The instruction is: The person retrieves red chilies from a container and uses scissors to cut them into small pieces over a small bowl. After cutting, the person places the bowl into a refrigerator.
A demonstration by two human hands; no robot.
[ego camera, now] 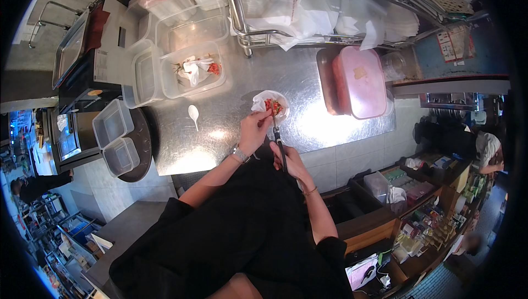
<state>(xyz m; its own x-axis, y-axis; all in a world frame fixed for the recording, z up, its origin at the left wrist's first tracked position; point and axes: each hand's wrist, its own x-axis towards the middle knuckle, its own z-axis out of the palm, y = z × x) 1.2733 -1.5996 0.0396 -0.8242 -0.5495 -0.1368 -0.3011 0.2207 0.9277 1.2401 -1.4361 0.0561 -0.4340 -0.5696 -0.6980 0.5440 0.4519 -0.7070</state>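
Observation:
A small white bowl, seemingly lined with paper, stands on the steel worktop with chopped red and green pieces in it. At its near rim, my left hand pinches something small, probably a chili; the fingers hide most of it. My right hand grips black-handled scissors, whose blades point into the bowl beside my left fingertips. Left of the bowl lies a white plastic spoon. Farther left, a clear plastic container holds crumpled white paper, red pieces and green stems.
Empty clear containers stand at the left, with more on a round dark stool. A pink-lidded tub sits at the right. A chrome rack with white bags borders the back. Other people are far off at both sides.

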